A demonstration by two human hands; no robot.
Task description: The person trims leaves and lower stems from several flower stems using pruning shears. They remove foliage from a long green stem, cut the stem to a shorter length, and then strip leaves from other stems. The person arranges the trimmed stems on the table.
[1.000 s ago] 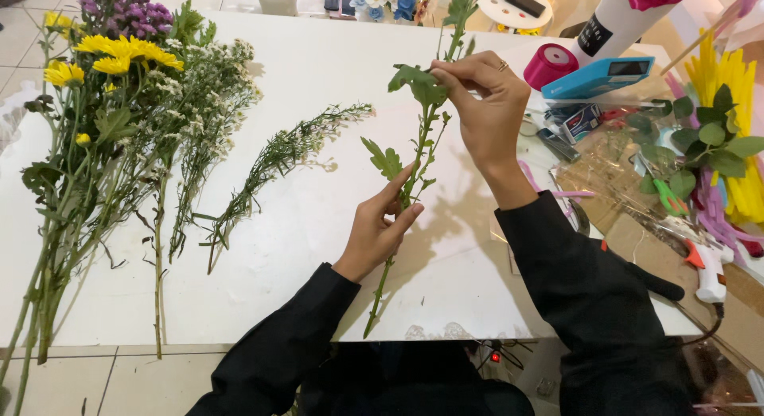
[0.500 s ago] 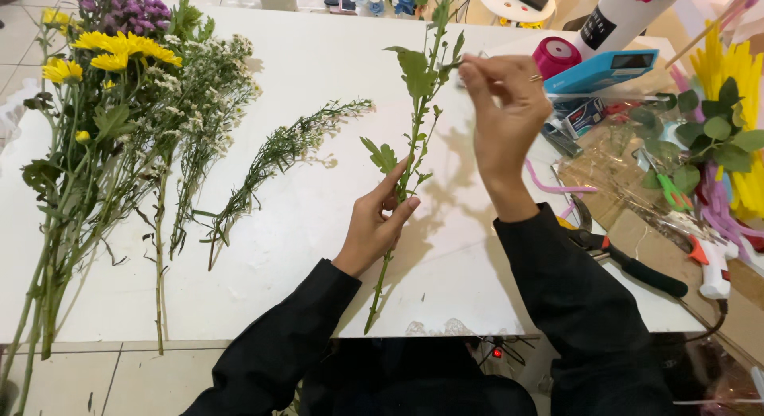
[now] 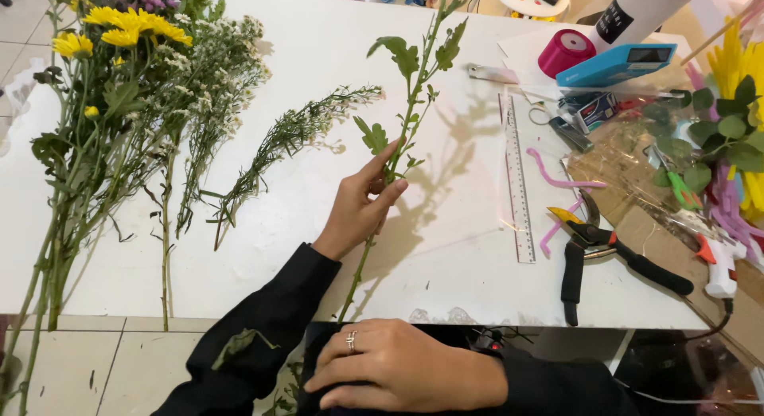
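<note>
My left hand [image 3: 360, 207] grips a long green leafy stem [image 3: 411, 105] near its middle and holds it upright over the white table [image 3: 318, 74]. The stem's top passes out of the upper edge of the view; its lower end hangs below the table's front edge. My right hand [image 3: 398, 367], with a ring on one finger, rests low on dark cloth at my lap, fingers spread and flat, holding nothing.
Yellow and purple flowers [image 3: 119, 34] and sprigs of small white blooms [image 3: 278, 141] lie at the left. A clear ruler [image 3: 516, 177], black-handled pruners [image 3: 593, 245], a pink ribbon roll [image 3: 563, 51], a blue box [image 3: 614, 63] and a glue gun [image 3: 720, 265] crowd the right side.
My right hand has left the top of the stem and come down to my lap. My left hand still holds the stem, a little higher on it.
</note>
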